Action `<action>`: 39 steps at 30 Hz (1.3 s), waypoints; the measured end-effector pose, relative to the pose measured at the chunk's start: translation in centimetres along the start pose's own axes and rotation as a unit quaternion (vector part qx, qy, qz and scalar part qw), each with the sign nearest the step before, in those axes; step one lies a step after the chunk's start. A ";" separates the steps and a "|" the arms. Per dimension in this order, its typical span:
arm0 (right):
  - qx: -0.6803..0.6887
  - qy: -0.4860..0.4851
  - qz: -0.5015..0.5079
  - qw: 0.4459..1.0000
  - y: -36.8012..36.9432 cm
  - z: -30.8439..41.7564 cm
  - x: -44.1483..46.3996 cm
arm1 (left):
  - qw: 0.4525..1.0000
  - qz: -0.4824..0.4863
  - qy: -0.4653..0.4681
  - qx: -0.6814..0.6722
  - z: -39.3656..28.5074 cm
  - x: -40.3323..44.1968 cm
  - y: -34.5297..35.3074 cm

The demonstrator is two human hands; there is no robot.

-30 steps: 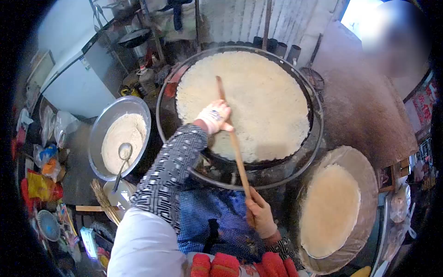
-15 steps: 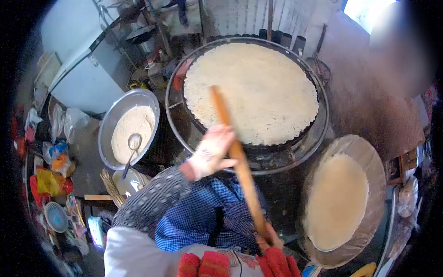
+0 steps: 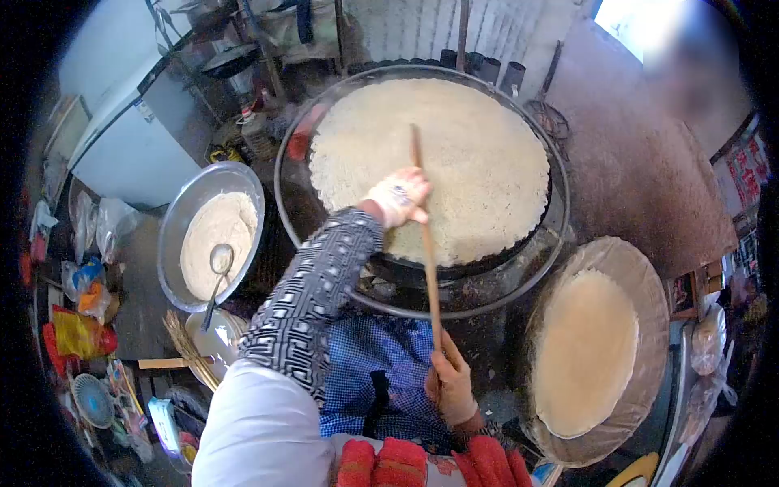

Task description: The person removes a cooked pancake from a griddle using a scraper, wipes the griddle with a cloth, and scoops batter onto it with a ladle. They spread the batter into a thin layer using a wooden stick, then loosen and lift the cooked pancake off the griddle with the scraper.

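Note:
A wide pale sheet of batter covers the round dark griddle, which a metal ring surrounds. Over its lower left part, my left hand, in a whitish glove, is closed round the upper part of a long wooden tool. The tool's far end lies over the batter. Near my blue checked apron, my right hand grips the tool's lower end. To the left, a metal basin holds pale batter and a ladle. A lined oval basket at the right holds a pale round flatbread.
A white appliance stands at the upper left, with a dark pan nearby. Straw bristles and a pale bowl lie below the basin. Plastic bags are at the far left. A blurred shape fills the upper right.
From half a second ago, my left hand has moved forward over the griddle with the tool. My right hand has come forward from the red cloth. The view has shifted slightly.

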State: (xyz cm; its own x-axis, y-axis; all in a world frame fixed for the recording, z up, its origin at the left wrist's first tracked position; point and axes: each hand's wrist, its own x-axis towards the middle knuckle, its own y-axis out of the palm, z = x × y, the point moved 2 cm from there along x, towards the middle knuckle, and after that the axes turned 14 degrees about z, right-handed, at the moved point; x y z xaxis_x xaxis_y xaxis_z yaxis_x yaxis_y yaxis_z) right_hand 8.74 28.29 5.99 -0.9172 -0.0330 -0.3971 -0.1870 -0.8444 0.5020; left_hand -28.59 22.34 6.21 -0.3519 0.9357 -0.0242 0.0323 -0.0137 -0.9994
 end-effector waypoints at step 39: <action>-0.232 -0.037 0.046 0.971 -6.4 -4.0 -7.3 | 0.973 0.048 -0.227 -0.016 -12.5 -19.5 6.6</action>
State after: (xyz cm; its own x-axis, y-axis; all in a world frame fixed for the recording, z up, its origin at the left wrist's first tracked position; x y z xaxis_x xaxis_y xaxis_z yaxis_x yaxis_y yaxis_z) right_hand 18.02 31.84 2.63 -0.9487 -0.0950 -0.3016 0.0590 -0.9902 0.1263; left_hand -9.79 8.37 0.43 -0.7221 0.6787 -0.1343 0.1130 -0.0759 -0.9907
